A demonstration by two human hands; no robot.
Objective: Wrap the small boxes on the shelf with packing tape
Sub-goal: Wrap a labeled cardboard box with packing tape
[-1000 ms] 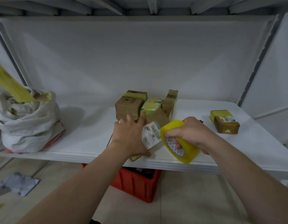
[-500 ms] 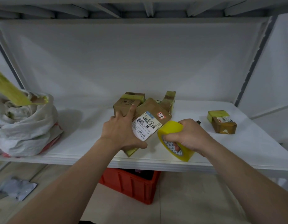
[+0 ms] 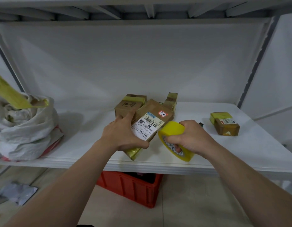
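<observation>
My left hand (image 3: 121, 135) grips a brown cardboard box (image 3: 151, 118) with a white barcode label, held tilted with its label face up above the front of the white shelf (image 3: 240, 153). Yellow tape covers the box's lower corner. My right hand (image 3: 189, 138) holds a roll of yellow packing tape (image 3: 173, 138) just to the right of that box, fingers through its core. Behind stand two more small boxes, one (image 3: 127, 105) at the left and one (image 3: 171, 100) upright at the right, both with yellow tape. A taped box (image 3: 225, 123) lies apart at the right.
A white sack (image 3: 24, 128) with a yellow tape strip sticking out sits at the shelf's left end. A red crate (image 3: 132, 189) stands on the floor under the shelf. Grey shelf posts rise at both sides. Plastic wrapping (image 3: 16, 192) lies on the floor at the left.
My left hand has turned the labelled box so its label faces up and lifted it slightly. The tape roll in my right hand has stayed beside it.
</observation>
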